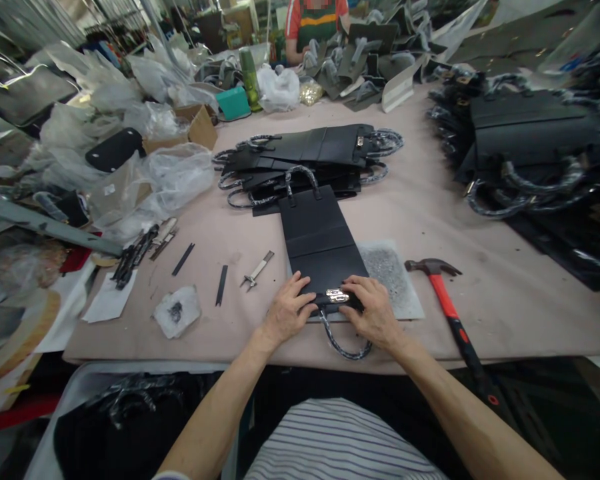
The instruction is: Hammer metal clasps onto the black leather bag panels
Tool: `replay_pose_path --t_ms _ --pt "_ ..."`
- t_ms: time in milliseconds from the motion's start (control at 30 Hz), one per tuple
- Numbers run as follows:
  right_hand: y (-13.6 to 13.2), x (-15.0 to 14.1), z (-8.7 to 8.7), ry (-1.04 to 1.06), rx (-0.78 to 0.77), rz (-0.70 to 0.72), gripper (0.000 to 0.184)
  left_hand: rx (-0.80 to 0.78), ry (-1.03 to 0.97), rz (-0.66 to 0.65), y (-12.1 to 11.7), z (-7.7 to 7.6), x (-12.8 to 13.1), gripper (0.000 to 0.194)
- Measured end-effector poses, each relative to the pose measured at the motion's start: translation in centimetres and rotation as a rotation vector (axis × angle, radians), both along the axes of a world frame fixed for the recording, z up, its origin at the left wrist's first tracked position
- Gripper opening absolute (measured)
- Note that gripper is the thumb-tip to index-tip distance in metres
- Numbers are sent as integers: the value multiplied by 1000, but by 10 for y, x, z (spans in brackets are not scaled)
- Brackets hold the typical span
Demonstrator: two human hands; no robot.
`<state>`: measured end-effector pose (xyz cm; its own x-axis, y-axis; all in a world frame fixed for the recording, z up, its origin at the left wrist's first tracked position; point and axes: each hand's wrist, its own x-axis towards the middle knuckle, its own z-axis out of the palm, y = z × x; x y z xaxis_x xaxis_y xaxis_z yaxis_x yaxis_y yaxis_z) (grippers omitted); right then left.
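Note:
A black handbag panel (317, 233) with a wrapped handle at each end lies before me, partly over a grey slab (393, 280). Near its close end sits a shiny metal clasp (337, 295). My left hand (287, 310) grips the panel's edge left of the clasp, thumb and fingers closed on it. On the other side my right hand (373, 310) pinches the same edge, fingertips touching the clasp's right end. The near handle (347, 350) hangs toward the table's front edge. To the right lies a claw hammer (447, 307) with a red and black grip.
Stacked black panels (305, 150) lie beyond, and another pile (530, 147) stands at right. Left are a caliper (257, 270), black strips (222, 285) and plastic bags (175, 173). A bin (75, 393) of black pieces is below. A person (317, 27) is across the table.

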<state>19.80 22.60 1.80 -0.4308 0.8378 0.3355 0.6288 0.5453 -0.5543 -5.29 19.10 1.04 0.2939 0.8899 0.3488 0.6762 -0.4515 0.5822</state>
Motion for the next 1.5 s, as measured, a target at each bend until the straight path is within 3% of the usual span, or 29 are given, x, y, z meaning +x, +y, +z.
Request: replay_pose_path --t_ms 167,300,467,667,767,933,1067,1167,1300,1500 --pt "11 -5 10 -136 -2 94 34 -32 -81 58 -2 -4 3 22" --pt "25 -12 14 -195 -11 194 19 -74 -149 25 -3 -1 -3 33" --pt "40 -13 4 -146 -57 216 9 -111 -206 -33 -1 2 -13 41" --pt "43 -11 -5 -55 -73 225 8 -149 -253 3 -4 8 -11 36" --pt "42 -9 -5 -31 -75 229 11 -118 -242 120 -9 14 -16 27" --pt "41 -5 -2 -5 -77 273 15 31 -71 514 -7 24 -47 16" --pt "42 -6 -4 -1 -65 246 13 -13 91 592 5 25 -73 13" --pt "43 -10 -5 -13 -53 220 15 -55 165 635 11 24 -78 13" --pt "44 -12 -3 -24 -75 223 15 -18 214 597 5 31 -55 10" --pt "48 -14 0 -54 -85 214 12 97 214 250 -29 33 13 12"
